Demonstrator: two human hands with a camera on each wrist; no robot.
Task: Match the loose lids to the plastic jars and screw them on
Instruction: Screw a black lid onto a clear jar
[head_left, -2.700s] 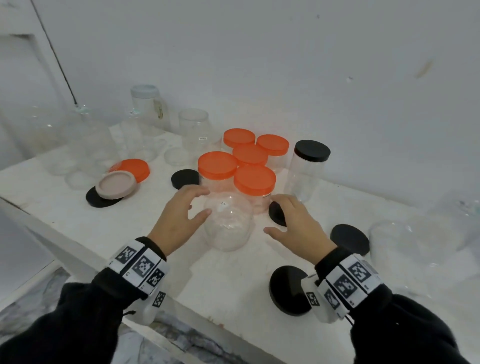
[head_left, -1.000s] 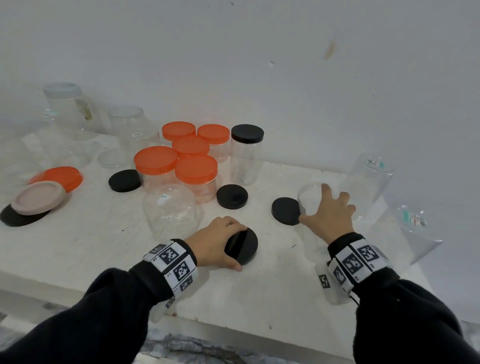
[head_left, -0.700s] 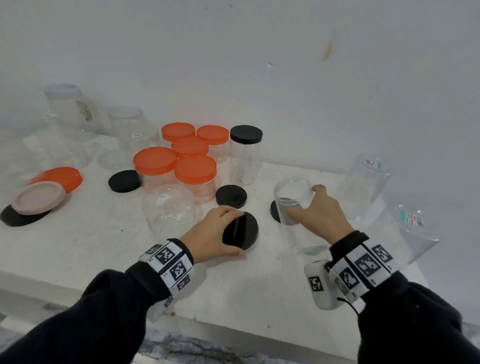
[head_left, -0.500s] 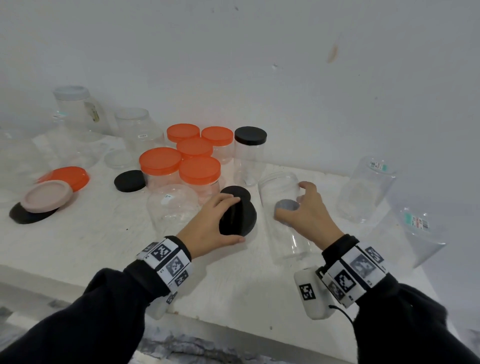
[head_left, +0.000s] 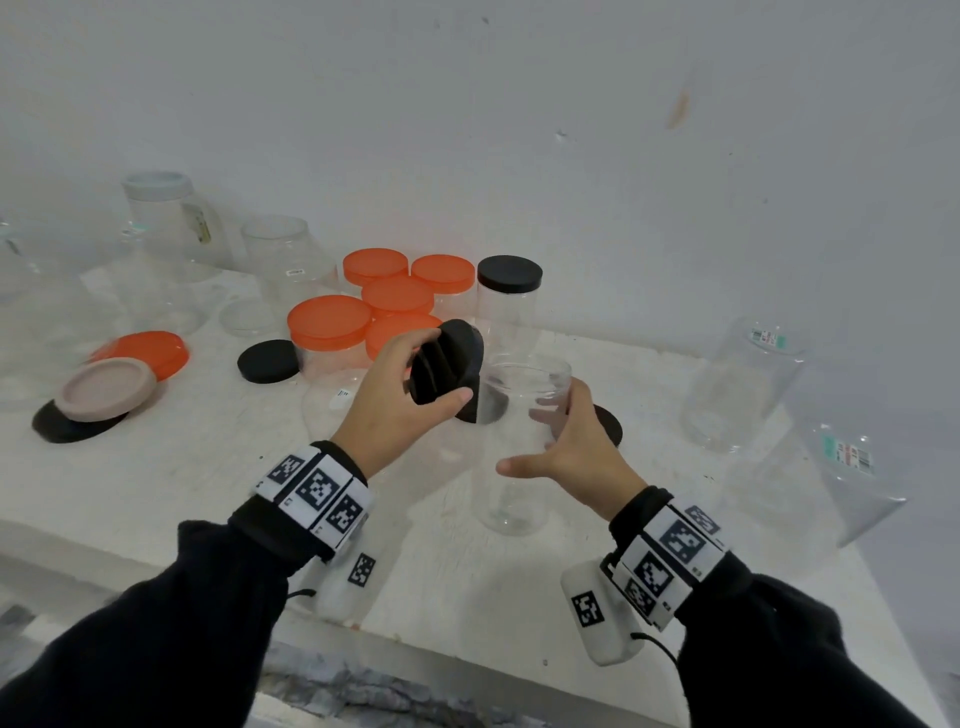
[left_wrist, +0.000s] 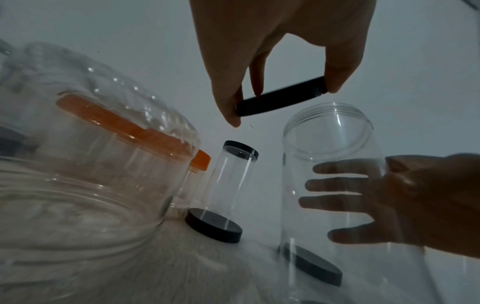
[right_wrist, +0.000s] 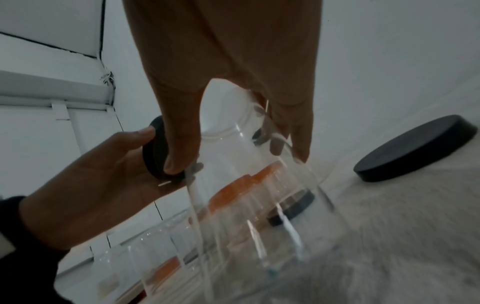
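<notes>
At nine o'clock on the table (head_left: 208, 483) lay spare lids; a beige lid (head_left: 106, 388) sat on a black one, an orange lid (head_left: 150, 349) behind; at eleven o'clock stood the orange-capped jars (head_left: 332, 332), already done, I judged. My left hand (head_left: 400, 410) pinched a black lid (head_left: 447, 361) by its rim, thumb under and fingers over, tilted on edge just above and left of the jar mouth, to swing it flat onto the threads; my right hand (head_left: 571, 447) wrapped the open clear jar (head_left: 519, 447) at centre, fingers round the far side, steadying it upright; at three o'clock, two uncapped jars (head_left: 737, 395) waited.
</notes>
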